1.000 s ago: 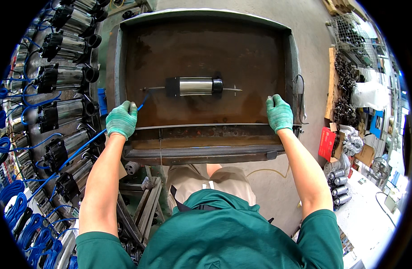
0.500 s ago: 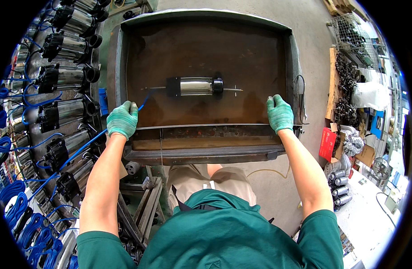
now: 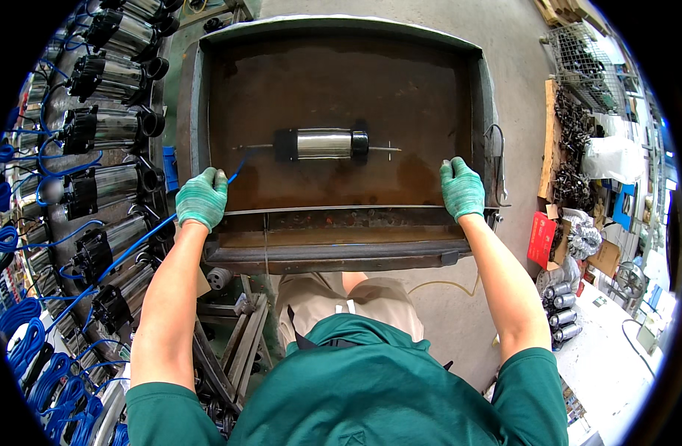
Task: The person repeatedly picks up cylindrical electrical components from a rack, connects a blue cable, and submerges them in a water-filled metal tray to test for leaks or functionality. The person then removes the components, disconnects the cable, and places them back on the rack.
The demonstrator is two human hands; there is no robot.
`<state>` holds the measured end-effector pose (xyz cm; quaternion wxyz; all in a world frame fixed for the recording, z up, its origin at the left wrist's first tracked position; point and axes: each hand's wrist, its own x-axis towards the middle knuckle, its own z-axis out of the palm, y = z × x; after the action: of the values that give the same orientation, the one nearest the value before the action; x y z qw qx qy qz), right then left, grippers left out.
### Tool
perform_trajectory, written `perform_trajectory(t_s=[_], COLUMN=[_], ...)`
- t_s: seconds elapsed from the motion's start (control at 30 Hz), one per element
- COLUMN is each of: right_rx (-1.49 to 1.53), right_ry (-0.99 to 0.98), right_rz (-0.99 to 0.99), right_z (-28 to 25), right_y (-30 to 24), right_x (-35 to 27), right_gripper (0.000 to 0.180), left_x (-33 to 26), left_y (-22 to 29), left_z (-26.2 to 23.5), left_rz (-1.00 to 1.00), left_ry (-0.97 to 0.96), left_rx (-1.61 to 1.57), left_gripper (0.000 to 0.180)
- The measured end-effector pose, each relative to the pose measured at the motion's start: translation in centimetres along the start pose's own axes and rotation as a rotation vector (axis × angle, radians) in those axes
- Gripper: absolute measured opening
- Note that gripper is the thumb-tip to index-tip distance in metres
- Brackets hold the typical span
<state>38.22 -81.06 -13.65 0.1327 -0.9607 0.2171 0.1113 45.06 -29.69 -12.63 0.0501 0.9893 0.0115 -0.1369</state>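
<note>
A cylindrical pump (image 3: 324, 144) with a shiny metal body and black ends lies in brown water inside a dark metal tank (image 3: 341, 260). Thin metal rods stick out past both its ends. From its left end a blue cable (image 3: 133, 251) runs to my left hand (image 3: 202, 198), passes behind or through it, and trails off lower left. My left hand, in a green glove, is closed at the tank's left side. My right hand (image 3: 462, 189), gloved alike, is closed at the right side. A thin metal bar (image 3: 333, 209) spans between them. What the fingers grip is hidden.
At left, a rack carries several similar pumps (image 3: 103, 128) with coiled blue cables (image 3: 29, 346). At right are a wire basket (image 3: 579, 56), a red box (image 3: 541, 239), metal cylinders (image 3: 564, 318) and a white table (image 3: 605, 357). A hooked tool (image 3: 502, 175) hangs on the tank's right wall.
Both hands have shifted very slightly left, still closed. The pump looks nearly unmoved, while its outline and the water's reflections differ a little.
</note>
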Motion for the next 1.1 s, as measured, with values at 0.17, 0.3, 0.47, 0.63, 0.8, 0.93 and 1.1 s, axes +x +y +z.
perform_trajectory(t_s=[0.17, 0.3, 0.47, 0.63, 0.8, 0.93, 1.1], right_rx=[0.004, -0.001, 0.002, 0.003, 0.003, 0.001, -0.006], right_ry=[-0.007, 0.0, -0.008, -0.009, -0.01, 0.009, -0.009], right_rz=[0.006, 0.007, 0.013, 0.017, 0.017, 0.015, 0.031], right_z=[-0.13, 0.13, 0.1, 0.05, 0.03, 0.07, -0.03], right_y=[-0.04, 0.17, 0.16, 0.14, 0.15, 0.06, 0.0], right_x=[0.03, 0.1, 0.1, 0.09, 0.18, 0.1, 0.08], right_gripper=[0.037, 0.037, 0.037, 0.037, 0.037, 0.037, 0.037], left_x=[0.06, -0.08, -0.1, -0.08, 0.01, 0.04, 0.0], left_y=[-0.08, 0.21, 0.32, 0.17, 0.15, 0.08, 0.06], left_z=[0.08, -0.18, -0.37, -0.16, -0.08, -0.04, 0.09], left_rz=[0.002, -0.016, -0.011, -0.004, -0.013, -0.011, -0.002], left_ry=[-0.009, -0.023, -0.026, -0.017, -0.025, -0.029, -0.008], left_rx=[0.004, 0.001, -0.005, 0.001, 0.016, 0.021, 0.02], left_gripper=[0.037, 0.037, 0.036, 0.036, 0.037, 0.037, 0.037])
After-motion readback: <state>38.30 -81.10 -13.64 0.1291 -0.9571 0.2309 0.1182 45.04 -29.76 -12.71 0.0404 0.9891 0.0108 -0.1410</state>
